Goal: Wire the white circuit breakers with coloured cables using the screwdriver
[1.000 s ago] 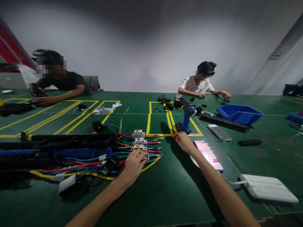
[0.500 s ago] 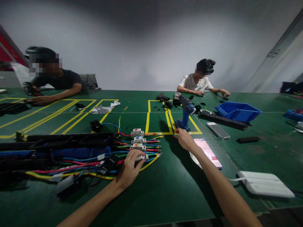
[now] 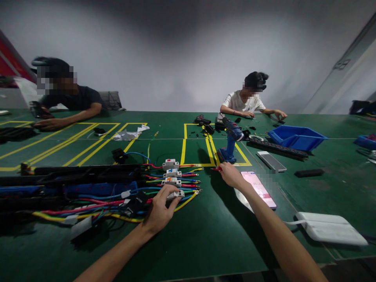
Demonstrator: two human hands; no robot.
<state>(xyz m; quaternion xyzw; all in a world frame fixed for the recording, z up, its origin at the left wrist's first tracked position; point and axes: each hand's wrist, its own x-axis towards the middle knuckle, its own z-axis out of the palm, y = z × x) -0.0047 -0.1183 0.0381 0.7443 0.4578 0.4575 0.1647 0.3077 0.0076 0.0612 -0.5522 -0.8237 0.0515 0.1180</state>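
My left hand (image 3: 164, 201) is closed around the nearest white circuit breaker (image 3: 177, 194), fingers over its top and side. Beyond it, several similar circuit breakers (image 3: 170, 181) stand in a row, with coloured wires (image 3: 192, 176) running through them and ring terminals on the right ends. My right hand (image 3: 230, 173) pinches a short red wire (image 3: 216, 169), whose tip points left towards the breakers. Most of that wire is hidden by the fingers. Just behind the right hand, a blue cordless drill (image 3: 230, 141) stands upright on its battery.
Black housings (image 3: 88, 172) and bundled cables (image 3: 96, 207) lie at left. A lit phone (image 3: 258, 190), a grey phone-like slab (image 3: 272, 161), a white power bank (image 3: 331, 228) and a blue bin (image 3: 296, 137) are at right. Two people (image 3: 245, 102) sit across the green table.
My right hand has come slightly nearer, away from the drill's base, and the red wire now shows, pointing left. My left hand stays on the nearest breaker.
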